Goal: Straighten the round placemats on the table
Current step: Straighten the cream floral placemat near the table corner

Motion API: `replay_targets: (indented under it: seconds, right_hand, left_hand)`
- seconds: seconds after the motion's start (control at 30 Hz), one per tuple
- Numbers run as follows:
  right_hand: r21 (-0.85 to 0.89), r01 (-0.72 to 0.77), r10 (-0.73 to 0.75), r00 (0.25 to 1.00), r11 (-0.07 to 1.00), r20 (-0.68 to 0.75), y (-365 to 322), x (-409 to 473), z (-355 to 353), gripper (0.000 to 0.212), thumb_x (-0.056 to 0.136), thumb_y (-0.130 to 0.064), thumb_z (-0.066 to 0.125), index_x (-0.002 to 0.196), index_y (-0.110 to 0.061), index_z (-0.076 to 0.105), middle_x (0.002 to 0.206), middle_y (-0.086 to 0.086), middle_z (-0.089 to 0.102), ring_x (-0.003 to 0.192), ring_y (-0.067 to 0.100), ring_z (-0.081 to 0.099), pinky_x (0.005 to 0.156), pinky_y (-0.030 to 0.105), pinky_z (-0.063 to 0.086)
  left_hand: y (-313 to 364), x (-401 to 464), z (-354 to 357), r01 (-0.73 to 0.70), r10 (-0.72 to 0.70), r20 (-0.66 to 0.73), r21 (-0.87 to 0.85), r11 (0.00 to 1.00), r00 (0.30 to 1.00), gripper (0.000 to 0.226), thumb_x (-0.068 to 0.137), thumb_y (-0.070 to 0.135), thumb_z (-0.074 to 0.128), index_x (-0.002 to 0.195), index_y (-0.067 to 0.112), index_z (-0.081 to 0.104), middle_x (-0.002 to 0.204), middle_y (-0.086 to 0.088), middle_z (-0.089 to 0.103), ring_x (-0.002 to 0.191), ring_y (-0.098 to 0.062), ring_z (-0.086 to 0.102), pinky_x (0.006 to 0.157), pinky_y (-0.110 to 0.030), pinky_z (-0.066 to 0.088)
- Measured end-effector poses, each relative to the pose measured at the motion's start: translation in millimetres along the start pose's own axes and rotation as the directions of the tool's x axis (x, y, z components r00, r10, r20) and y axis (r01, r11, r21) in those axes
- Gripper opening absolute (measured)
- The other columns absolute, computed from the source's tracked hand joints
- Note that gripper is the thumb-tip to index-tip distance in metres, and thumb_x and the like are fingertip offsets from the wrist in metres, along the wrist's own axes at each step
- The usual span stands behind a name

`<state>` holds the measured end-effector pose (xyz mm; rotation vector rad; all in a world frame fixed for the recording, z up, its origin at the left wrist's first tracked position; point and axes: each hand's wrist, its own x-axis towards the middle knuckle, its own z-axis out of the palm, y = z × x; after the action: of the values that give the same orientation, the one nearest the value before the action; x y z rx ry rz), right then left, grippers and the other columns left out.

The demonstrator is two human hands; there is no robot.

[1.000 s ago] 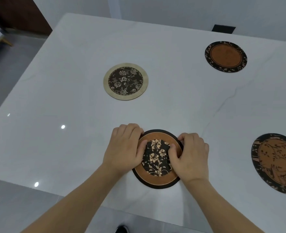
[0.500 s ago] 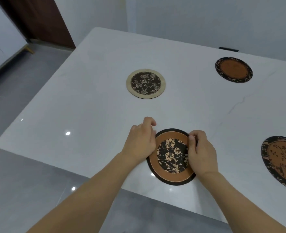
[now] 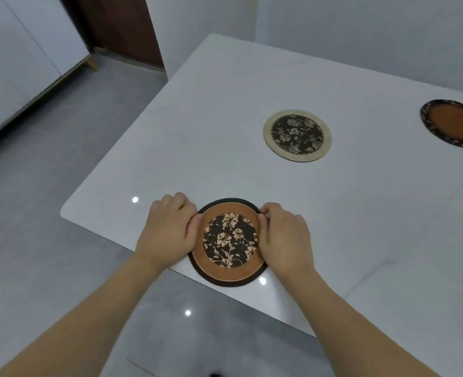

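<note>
Near table edge: flat round placemat, L hand & R hand grips clamped on rim.

On the worktop in front of me, the nearest placemat lies close to the near edge, not far from the near left corner. My left hand sits at its left side and my right hand at its right side, both touching its rim, with the mat between them. Farther back and to the right lies a second placemat, well apart from the first. A third placemat lies right of the second, at the right edge of my view and partly cut off. The floor lies to the left of the worktop and below its near edge.
</note>
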<state>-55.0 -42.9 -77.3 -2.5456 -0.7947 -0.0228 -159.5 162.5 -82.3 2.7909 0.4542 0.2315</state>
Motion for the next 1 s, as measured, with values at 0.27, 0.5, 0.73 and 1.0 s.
replay_targets:
  seconds: [0.27, 0.5, 0.73, 1.0]
  right_hand:
    - [-0.043, -0.017, 0.02, 0.998, 0.999, 0.061, -3.0, 2.6, -1.9, 0.023, 0.097, -0.026, 0.039, 0.097, -0.015, 0.06, 0.078, 0.001, 0.066, 0.064, 0.021, 0.056, 0.068, 0.03, 0.036]
    - [-0.015, -0.006, 0.007, 0.998, 1.0, 0.067, -2.1, 4.0, -1.9, 0.023, 0.094, -0.024, 0.039, 0.095, -0.014, 0.06, 0.074, 0.002, 0.066, 0.063, 0.024, 0.056, 0.066, 0.034, 0.04]
    - [-0.004, -0.009, 0.01, 0.998, 1.0, 0.061, -2.7, 1.7, -2.3, 0.022, 0.093, -0.022, 0.042, 0.095, -0.011, 0.06, 0.073, 0.004, 0.065, 0.062, 0.024, 0.054, 0.067, 0.033, 0.04]
    - [-0.027, -0.008, 0.01, 0.998, 1.0, 0.062, -1.9, 1.0, -0.2, 0.022, 0.092, -0.023, 0.039, 0.093, -0.012, 0.059, 0.07, 0.003, 0.063, 0.06, 0.024, 0.051, 0.067, 0.031, 0.034]
  left_hand:
    - [-1.0, 1.6, 3.9, -0.008, 0.01, -0.046, 0.048, 0.999, 0.999, 0.03, 0.092, 0.028, 0.042, 0.07, 0.012, 0.054, 0.077, 0.001, 0.047, 0.068, -0.019, 0.039, 0.064, -0.036, 0.035]
    - [-2.8, 1.7, 5.8, 0.009, -0.01, -0.046, -0.029, 1.0, 0.999, 0.024, 0.087, 0.025, 0.051, 0.068, 0.012, 0.056, 0.077, 0.003, 0.046, 0.07, -0.019, 0.04, 0.068, -0.035, 0.034]
    - [-2.6, 0.9, 6.3, 0.007, -0.012, -0.062, -0.083, 0.997, 0.998, 0.023, 0.084, 0.023, 0.051, 0.064, 0.011, 0.053, 0.076, 0.003, 0.043, 0.069, -0.017, 0.038, 0.069, -0.034, 0.031]
    - [-2.9, -0.1, 7.2, 0.002, -0.009, -0.085, -0.079, 0.997, 0.996, 0.025, 0.084, 0.022, 0.054, 0.061, 0.015, 0.046, 0.077, 0.005, 0.04, 0.069, -0.018, 0.038, 0.069, -0.032, 0.029]
